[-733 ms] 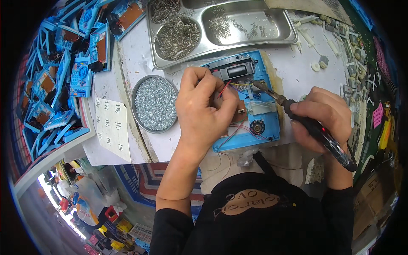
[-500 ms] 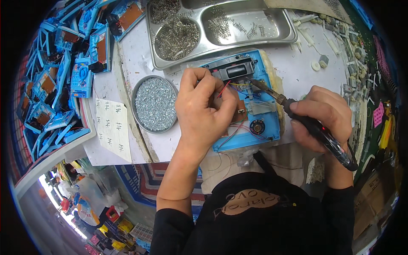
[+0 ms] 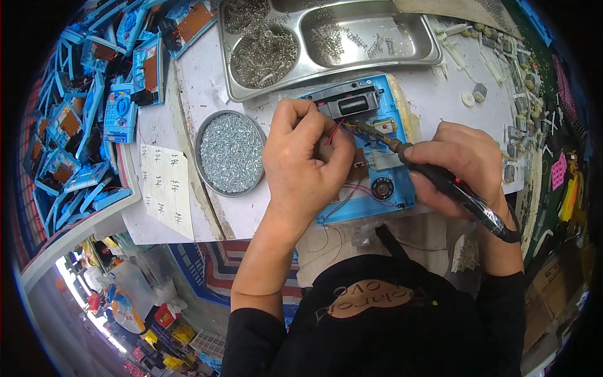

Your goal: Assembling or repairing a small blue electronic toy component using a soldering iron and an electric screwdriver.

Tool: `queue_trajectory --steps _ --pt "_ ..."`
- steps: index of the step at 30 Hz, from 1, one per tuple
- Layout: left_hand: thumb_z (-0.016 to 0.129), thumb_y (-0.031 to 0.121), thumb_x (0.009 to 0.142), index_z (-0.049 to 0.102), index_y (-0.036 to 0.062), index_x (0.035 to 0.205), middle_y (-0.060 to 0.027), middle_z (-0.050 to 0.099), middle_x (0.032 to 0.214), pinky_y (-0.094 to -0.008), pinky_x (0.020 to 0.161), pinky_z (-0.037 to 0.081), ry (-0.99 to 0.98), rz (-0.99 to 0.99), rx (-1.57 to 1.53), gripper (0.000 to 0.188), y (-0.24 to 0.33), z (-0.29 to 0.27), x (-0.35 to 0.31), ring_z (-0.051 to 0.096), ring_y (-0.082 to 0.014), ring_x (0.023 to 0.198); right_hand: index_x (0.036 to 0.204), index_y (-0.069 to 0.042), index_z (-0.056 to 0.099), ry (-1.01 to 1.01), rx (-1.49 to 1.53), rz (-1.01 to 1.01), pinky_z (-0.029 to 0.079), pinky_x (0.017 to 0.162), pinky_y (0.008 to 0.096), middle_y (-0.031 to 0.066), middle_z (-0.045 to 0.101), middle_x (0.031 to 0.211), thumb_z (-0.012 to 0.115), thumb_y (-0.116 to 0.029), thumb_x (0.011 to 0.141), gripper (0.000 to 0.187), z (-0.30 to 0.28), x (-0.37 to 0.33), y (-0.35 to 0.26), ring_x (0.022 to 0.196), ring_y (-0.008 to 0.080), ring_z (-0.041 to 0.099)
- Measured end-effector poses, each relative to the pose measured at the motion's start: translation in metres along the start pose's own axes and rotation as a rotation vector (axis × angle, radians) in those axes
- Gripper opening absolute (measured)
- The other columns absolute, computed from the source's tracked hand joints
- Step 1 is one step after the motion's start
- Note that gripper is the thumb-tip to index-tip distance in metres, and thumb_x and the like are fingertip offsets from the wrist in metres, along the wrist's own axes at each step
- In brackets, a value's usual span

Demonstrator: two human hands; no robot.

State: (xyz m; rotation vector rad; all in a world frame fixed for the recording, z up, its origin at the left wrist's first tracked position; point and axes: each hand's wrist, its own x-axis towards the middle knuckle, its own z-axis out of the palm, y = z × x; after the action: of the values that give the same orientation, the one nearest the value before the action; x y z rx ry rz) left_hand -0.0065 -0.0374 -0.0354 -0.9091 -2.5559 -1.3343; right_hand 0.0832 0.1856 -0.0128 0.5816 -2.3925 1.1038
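My right hand (image 3: 465,157) grips a soldering iron (image 3: 465,198) by its black handle, a small red light glowing on it. The iron's tip points left, over thin wires inside an open blue plastic casing (image 3: 392,97). Close to that tip, my left hand (image 3: 304,163) is pinched, with a red wire (image 3: 335,134) at its fingertips. The casing holds a black cylinder-like part (image 3: 353,105), a brown circuit board (image 3: 358,162) and a round speaker (image 3: 382,188). My left hand hides the casing's left part.
Left of my hand stands a round dish (image 3: 230,154) of small screws. A metal tray (image 3: 330,72) of springs lies beyond. Blue casings (image 3: 119,116) pile up at far left, near a handwritten sheet (image 3: 164,188). Small motors and white parts (image 3: 480,93) lie right.
The soldering iron has moved left with my right hand, its tip now closer to my left fingertips. My left hand has shifted only slightly.
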Motion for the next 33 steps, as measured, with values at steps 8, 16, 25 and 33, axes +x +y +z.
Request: queue_trajectory --steps 8,16,25,33 --pt "0.069 -0.004 0.081 0.067 -0.0035 0.083 -0.0082 0.058 0.092 -0.0238 0.056 0.044 -0.009 -0.006 0.014 0.003 0.0024 -0.0013 0.0006 0.056 -0.0109 0.069 0.106 -0.005 0.068 -0.009 -0.001 -0.007 0.039 0.047 0.0357 0.0062 0.056 0.064 0.076 -0.006 0.074 0.033 0.0 0.0032 0.0009 0.05 0.0239 0.052" --pt "0.073 0.002 0.074 0.065 0.0005 0.077 -0.0134 0.059 0.09 -0.036 0.06 0.051 0.016 -0.028 0.007 0.008 0.0031 0.0007 0.0011 0.061 -0.0266 0.07 0.103 -0.005 0.069 -0.012 -0.031 -0.018 0.04 0.047 0.036 0.0059 0.057 0.064 0.077 -0.007 0.073 0.032 0.0009 0.003 0.001 0.05 0.0241 0.052" --pt "0.073 0.003 0.074 0.065 0.0008 0.077 -0.0132 0.059 0.09 -0.0363 0.061 0.051 0.001 -0.063 0.008 0.008 0.0051 -0.0003 0.0006 0.061 -0.0275 0.071 0.099 -0.005 0.071 -0.023 -0.052 0.001 0.044 0.048 0.0341 0.0047 0.055 0.064 0.079 0.001 0.068 0.032 -0.0026 0.0054 -0.0065 0.052 0.0233 0.055" --pt "0.073 0.003 0.074 0.065 0.0014 0.076 -0.0131 0.058 0.09 -0.0362 0.061 0.05 0.002 -0.054 0.013 0.009 0.0047 -0.0002 0.0009 0.061 -0.0276 0.072 0.098 -0.006 0.072 0.012 -0.039 0.012 0.043 0.047 0.0335 0.0042 0.055 0.064 0.08 -0.001 0.068 0.032 -0.004 0.0015 -0.0063 0.053 0.0224 0.055"
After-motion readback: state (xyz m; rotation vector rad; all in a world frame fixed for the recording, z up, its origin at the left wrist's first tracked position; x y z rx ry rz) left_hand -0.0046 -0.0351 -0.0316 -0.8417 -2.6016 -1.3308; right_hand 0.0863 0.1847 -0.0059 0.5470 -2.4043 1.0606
